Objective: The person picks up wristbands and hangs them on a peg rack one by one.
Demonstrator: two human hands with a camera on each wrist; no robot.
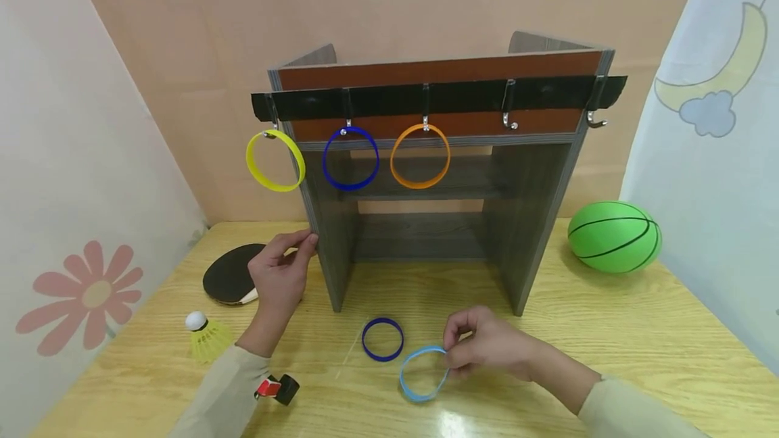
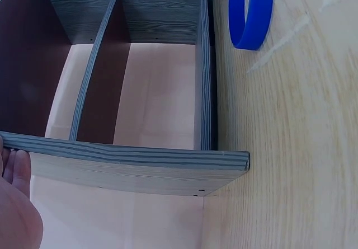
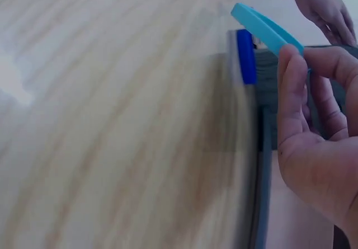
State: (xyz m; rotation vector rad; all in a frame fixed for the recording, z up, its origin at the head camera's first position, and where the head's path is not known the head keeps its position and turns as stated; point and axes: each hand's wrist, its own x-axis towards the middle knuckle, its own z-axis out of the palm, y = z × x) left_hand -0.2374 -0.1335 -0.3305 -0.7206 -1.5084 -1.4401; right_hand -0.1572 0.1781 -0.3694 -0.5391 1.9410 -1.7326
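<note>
My right hand (image 1: 487, 347) (image 3: 321, 109) pinches a light blue ring (image 1: 409, 391) (image 3: 263, 28) between thumb and fingers, low over the table front. Behind and left of it, a dark blue ring (image 1: 382, 340) (image 2: 260, 19) (image 3: 246, 57) lies on the tabletop. My left hand (image 1: 282, 279) (image 2: 17, 196) holds the outer front edge of the grey shelf's left side panel (image 1: 331, 249) (image 2: 140, 155). Above, yellow (image 1: 276, 188), blue (image 1: 351, 187) and orange (image 1: 420, 185) rings hang from hooks on a black strip (image 1: 389, 101); the two right hooks (image 1: 510, 120) (image 1: 595, 120) bear no ring.
Left of the shelf lie a black paddle (image 1: 231, 272) and a yellow shuttlecock (image 1: 207, 340). A green ball (image 1: 615, 236) rests on the wooden table (image 1: 639, 350) at the right. Curtains flank both sides. The left sleeve (image 1: 222, 391) carries a red and black strap (image 1: 276, 388).
</note>
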